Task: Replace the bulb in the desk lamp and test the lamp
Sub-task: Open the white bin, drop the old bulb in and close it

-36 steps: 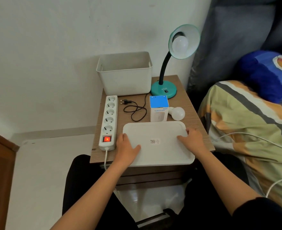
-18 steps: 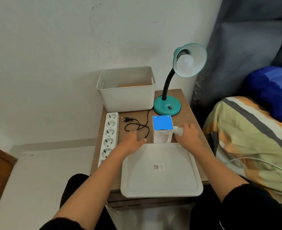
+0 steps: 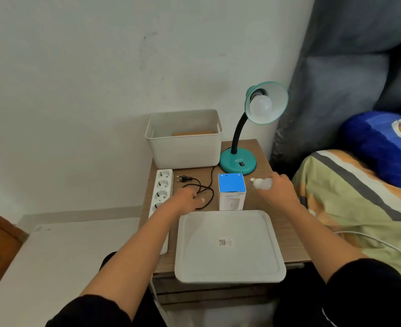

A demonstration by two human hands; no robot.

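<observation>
A teal desk lamp (image 3: pixel 238 161) stands at the back right of a small wooden table (image 3: pixel 282 234), with a white bulb (image 3: pixel 260 106) screwed into its shade. My right hand (image 3: pixel 278 192) holds a second white bulb (image 3: pixel 262 183) just above the table, its metal base pointing left. A white and blue bulb box (image 3: pixel 232 192) stands upright between my hands. My left hand (image 3: pixel 187 200) rests on the lamp's black cord (image 3: pixel 206 192), fingers curled. The cord's plug (image 3: pixel 183 178) lies loose beside the white power strip (image 3: pixel 162 187).
A white tray (image 3: pixel 229 246) lies at the table's front edge. A white plastic bin (image 3: pixel 184 147) stands at the back left against the wall. A bed with a striped blanket (image 3: pixel 360 208) and a blue pillow is on the right.
Both hands left the tray and moved back. My right hand picked up the loose bulb beside the box. My left hand came to rest on the cord. The view moved closer to the table.
</observation>
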